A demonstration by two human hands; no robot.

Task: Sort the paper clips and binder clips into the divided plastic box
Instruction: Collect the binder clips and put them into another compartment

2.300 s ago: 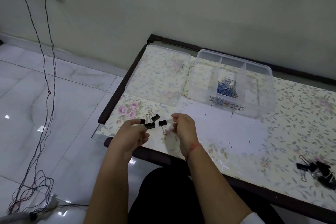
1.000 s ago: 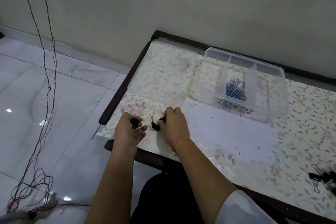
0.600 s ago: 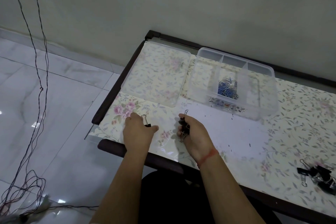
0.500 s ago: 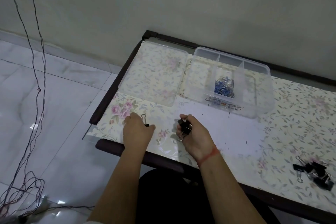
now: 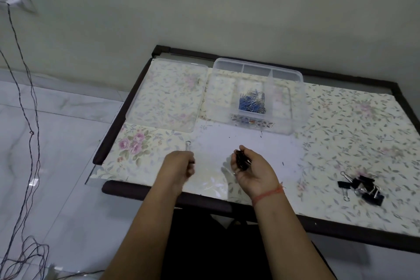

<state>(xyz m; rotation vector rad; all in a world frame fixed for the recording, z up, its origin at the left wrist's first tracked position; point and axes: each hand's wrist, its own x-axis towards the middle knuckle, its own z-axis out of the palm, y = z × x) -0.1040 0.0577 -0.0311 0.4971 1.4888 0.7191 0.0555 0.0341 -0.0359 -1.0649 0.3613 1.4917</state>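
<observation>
My right hand (image 5: 253, 171) is cupped palm-up near the table's front edge, holding a bunch of black binder clips (image 5: 242, 159). My left hand (image 5: 179, 166) is closed on one binder clip whose wire handle (image 5: 188, 144) sticks out above the fingers. The clear divided plastic box (image 5: 295, 88) stands at the back of the table; blue and silver paper clips (image 5: 252, 103) lie in its middle compartment. A pile of black binder clips (image 5: 361, 187) lies on the table at the right.
The box's clear lid (image 5: 168, 95) lies flat to the left of the box. The table (image 5: 354, 134) has a floral cover and a dark frame. Wires (image 5: 25, 120) hang from a wall socket (image 5: 13, 1) to the floor at left.
Both hands picked the binder clips up off the table's left front; my right hand turned palm-up with its clips and the hands drew apart. The camera view shifted.
</observation>
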